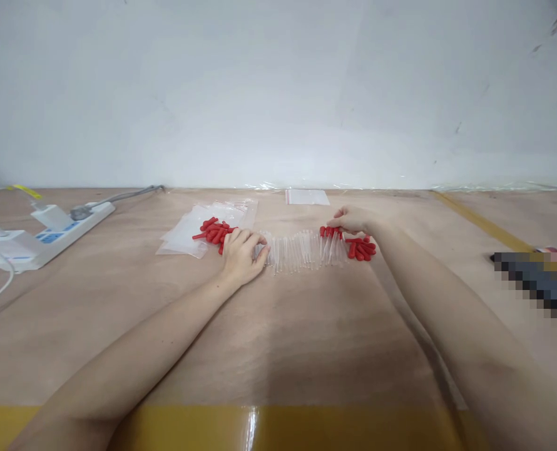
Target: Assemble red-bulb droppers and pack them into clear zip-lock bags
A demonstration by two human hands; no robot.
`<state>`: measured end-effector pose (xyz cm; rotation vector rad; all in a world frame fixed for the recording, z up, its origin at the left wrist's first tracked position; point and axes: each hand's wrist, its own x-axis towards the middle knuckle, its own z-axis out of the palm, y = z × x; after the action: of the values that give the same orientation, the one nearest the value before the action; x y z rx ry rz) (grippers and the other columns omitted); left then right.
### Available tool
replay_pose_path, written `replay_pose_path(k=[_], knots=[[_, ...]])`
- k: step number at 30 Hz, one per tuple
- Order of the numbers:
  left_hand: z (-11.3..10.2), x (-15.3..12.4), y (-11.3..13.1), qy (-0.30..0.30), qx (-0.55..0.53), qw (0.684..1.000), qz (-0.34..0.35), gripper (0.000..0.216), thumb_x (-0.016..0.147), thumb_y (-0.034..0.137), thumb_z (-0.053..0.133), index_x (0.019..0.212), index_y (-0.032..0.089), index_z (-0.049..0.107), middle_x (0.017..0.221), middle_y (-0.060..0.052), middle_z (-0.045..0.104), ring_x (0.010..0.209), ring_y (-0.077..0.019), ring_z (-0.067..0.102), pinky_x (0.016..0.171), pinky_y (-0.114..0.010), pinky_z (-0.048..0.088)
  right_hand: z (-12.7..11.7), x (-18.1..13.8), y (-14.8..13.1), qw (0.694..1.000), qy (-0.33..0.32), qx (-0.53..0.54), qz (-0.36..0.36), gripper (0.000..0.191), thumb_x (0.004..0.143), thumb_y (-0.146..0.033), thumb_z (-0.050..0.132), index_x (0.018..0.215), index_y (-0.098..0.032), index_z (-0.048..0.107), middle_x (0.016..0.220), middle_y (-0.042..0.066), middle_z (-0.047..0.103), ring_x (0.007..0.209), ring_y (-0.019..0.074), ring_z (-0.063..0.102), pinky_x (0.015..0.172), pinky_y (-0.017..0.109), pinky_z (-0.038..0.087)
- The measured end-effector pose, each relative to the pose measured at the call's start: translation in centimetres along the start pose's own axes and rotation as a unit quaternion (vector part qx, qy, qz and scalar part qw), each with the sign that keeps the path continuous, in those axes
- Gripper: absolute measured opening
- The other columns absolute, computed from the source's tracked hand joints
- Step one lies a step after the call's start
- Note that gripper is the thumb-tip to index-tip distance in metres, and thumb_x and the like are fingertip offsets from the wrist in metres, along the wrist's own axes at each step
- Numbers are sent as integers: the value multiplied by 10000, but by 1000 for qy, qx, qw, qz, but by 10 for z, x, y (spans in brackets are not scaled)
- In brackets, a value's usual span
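Thin clear tubes (297,250), like dropper pipettes, lie side by side in a row across the table. At the row's left end rests my left hand (243,255), fingers loosely bent, thumb apart from the index finger and touching the nearest tubes. My right hand (351,219) pinches a red rubber bulb (330,232) at the far ends of the right-hand tubes, where several bulbs sit in a line; the fingertips partly hide it. A loose pile of red bulbs (362,249) lies just right of the row. Another red pile (215,232) is partly behind my left hand.
Clear plastic bags (184,235) lie under and beside the left pile. One more flat bag (307,197) is near the wall. A white power strip (72,235) with plugs and cables occupies the left side. At right is a blurred dark object (536,285).
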<state>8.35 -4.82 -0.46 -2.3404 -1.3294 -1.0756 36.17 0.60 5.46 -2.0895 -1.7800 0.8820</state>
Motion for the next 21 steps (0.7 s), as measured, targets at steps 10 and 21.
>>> replay_pose_path(k=[10,21], knots=[[-2,7,2,-36,54,997,-36,85,707,271,580,678,192,568,777,-53,531,797,-230,446,699,-375,327,-13,-19,31,989,81,-122,-32,297,679,-427,614,814,-164,637,790,73,651,646,163,576,533,246,414],[21,30,34,-82,88,991,-53,264,666,415,601,608,158,599,759,-121,529,822,-314,462,741,-489,348,-7,-18,47,990,36,-128,-41,167,695,-306,607,606,-167,583,532,13,581,540,126,530,521,235,399]])
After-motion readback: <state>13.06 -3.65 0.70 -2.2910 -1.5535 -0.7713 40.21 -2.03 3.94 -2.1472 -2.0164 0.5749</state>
